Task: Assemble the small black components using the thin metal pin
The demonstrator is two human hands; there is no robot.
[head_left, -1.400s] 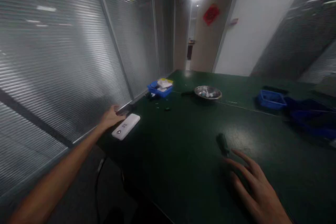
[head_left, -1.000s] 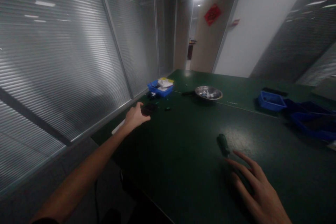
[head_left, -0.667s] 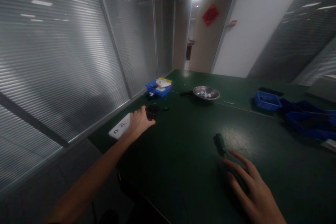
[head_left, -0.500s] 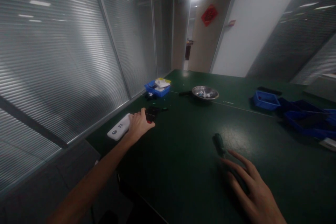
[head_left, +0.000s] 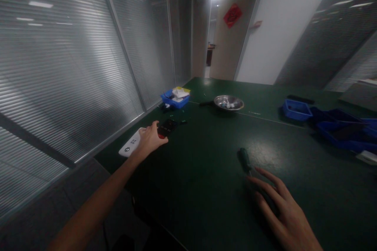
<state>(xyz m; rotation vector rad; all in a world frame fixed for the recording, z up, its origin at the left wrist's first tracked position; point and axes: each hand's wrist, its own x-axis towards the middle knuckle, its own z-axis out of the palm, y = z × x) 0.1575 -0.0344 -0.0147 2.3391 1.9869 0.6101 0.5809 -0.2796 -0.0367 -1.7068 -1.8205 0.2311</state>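
Black, flat and red at its near end, a rectangular object (head_left: 167, 126) is spanned by the half-open grip of the left hand (head_left: 150, 137) on the dark green worktop (head_left: 200, 172); whether it is held cannot be told. Beside it, a white rounded slab (head_left: 131, 144) is partly covered. By the right hand (head_left: 281, 208), loosely parted, a green-handled thin-shafted tool (head_left: 244, 159) is neared; its hold is unclear.
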